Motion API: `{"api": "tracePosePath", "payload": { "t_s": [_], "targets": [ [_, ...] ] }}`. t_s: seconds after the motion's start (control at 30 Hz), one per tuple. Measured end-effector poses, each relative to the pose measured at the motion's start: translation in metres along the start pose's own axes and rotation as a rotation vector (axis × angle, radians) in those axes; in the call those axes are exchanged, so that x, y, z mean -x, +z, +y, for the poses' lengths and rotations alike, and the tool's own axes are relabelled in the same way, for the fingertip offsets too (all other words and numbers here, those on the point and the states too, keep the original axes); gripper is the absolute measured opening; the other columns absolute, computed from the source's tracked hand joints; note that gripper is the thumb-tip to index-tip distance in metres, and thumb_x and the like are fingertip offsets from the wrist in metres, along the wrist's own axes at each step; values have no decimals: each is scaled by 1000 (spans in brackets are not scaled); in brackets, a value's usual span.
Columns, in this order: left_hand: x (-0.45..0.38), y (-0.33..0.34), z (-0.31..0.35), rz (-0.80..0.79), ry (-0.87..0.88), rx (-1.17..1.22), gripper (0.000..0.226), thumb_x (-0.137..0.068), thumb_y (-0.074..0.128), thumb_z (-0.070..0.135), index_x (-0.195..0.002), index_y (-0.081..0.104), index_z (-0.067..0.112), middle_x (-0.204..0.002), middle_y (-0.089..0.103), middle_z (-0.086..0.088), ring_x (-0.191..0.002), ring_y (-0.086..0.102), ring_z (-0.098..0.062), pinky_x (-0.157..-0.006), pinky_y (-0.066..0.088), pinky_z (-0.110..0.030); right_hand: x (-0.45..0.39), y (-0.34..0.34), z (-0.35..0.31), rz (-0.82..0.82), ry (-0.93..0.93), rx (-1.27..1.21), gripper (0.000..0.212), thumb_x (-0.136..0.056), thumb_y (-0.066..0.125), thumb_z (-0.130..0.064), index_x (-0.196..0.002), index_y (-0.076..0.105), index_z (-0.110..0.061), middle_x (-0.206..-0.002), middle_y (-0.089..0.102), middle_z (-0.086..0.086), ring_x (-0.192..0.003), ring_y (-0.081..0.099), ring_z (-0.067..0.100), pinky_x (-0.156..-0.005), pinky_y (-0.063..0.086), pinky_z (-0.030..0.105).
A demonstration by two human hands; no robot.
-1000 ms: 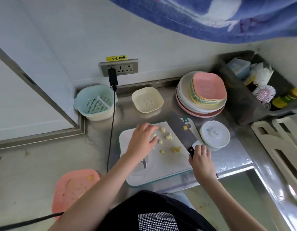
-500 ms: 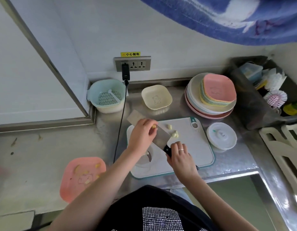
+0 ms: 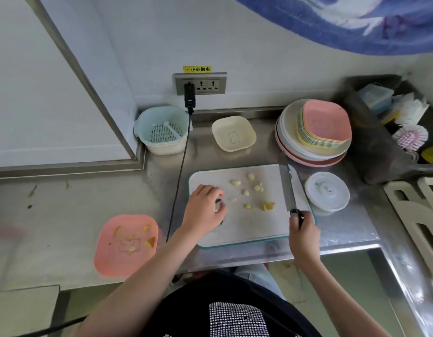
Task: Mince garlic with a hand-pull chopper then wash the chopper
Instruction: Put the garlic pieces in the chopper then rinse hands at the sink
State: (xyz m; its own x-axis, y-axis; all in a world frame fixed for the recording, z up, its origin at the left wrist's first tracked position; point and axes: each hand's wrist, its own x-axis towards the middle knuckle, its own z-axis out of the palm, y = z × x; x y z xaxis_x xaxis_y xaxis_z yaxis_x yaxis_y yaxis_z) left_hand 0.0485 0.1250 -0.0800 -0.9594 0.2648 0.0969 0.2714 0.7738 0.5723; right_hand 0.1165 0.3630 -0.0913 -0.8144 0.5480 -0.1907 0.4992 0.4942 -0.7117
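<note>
the step in hand looks like cutting the garlic down and gathering it before it goes into the chopper. the right hand [image 3: 303, 233] is wrapped round the black handle of a cleaver [image 3: 287, 188], whose blade lies flat along the 3 o'clock edge of the cutting board [image 3: 237, 235], tip toward 12. the left hand [image 3: 205, 208] sits at the board's 9 o'clock side, fingers curled over a small pale bit, likely garlic, with something dark under the fingertips that i cannot make out.

to do this well, i'd keep the blade parked flat and pointed away while the left hand works, and sweep the scattered pieces into one heap rather than picking them up singly.

the garlic pieces [image 3: 245, 192] lie loose from the centre toward 1 o'clock of the board: about eight, one yellower clump [image 3: 267, 206] at 5 o'clock of the group. the chopper's round white lid [image 3: 327, 194] rests just off the board at 3 o'clock; its bowl i cannot see clearly.

counts: one cleaver, one board, one lid, one pink plate [image 3: 126, 245] with about five peel scraps at 8 o'clock, one cream dish [image 3: 233, 136] at 12, one colander basket [image 3: 163, 130] at 11, one stack of plates [image 3: 314, 132] at 1.
</note>
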Motion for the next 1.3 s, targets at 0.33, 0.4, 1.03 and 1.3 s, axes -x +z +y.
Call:
{"api": "tracePosePath", "payload": {
  "t_s": [0.33, 0.4, 1.03, 1.3],
  "targets": [
    [-8, 57, 81, -169, 138, -96, 44, -78, 54, -9, -121, 52, 2, -123, 52, -16, -112, 50, -34, -80, 52, -40, 25, 19, 15, -69, 132, -122, 23, -99, 47, -28, -92, 56, -8, -62, 61, 9, -45, 55, 15, -38, 40, 16],
    [9, 65, 86, -173, 9, -66, 39, -80, 51, -6, -118, 48, 3, -119, 48, -15, -107, 50, -31, -81, 50, -35, 26, 22, 13, -145, 96, -109, 23, -99, 46, -31, -90, 55, -11, -61, 61, 9, -44, 55, 21, -42, 47, 30],
    [33, 106, 92, -136, -625, 24, 43, -95, 48, 17, -132, 31, 6, -130, 40, -10, -119, 44, -23, -93, 44, -30, -84, -28, 12, -527, -705, 818, 26, -102, 35, -36, -113, 41, -14, -100, 63, 7, -84, 64, 29, -57, 40, 31],
    [20, 106, 105, 181, -840, 223, 62, -94, 46, 4, -147, 16, 1, -144, 28, -15, -130, 39, -30, -102, 35, -30, -138, -34, -20, -489, -864, 825, 36, -101, 36, -39, -126, 41, -14, -102, 63, 13, -88, 63, 34, -60, 43, 34]
  ]
}}
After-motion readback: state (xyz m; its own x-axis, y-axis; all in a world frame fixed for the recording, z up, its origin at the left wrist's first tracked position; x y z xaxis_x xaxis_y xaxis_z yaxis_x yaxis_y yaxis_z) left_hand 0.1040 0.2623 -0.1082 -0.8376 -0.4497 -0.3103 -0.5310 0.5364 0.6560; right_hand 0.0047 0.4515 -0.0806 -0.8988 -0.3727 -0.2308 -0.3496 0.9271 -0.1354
